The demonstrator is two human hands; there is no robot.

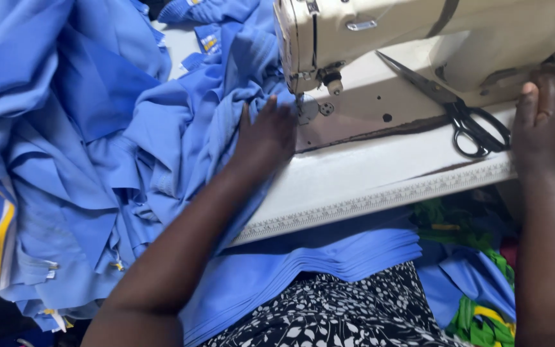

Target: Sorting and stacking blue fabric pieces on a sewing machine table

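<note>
My left hand lies flat on a heap of blue fabric, pressing it against the table just left of the sewing machine's needle and presser foot. My right hand rests on the right end of the cream sewing machine, near its handwheel; whether it grips the wheel is hidden. Black scissors lie on the machine bed between my hands, handles toward me.
A white table with a ruler strip along its front edge carries the machine. A stack of folded blue pieces lies on my lap over a black-and-white patterned garment. Green, yellow and blue cloth is piled below on the right.
</note>
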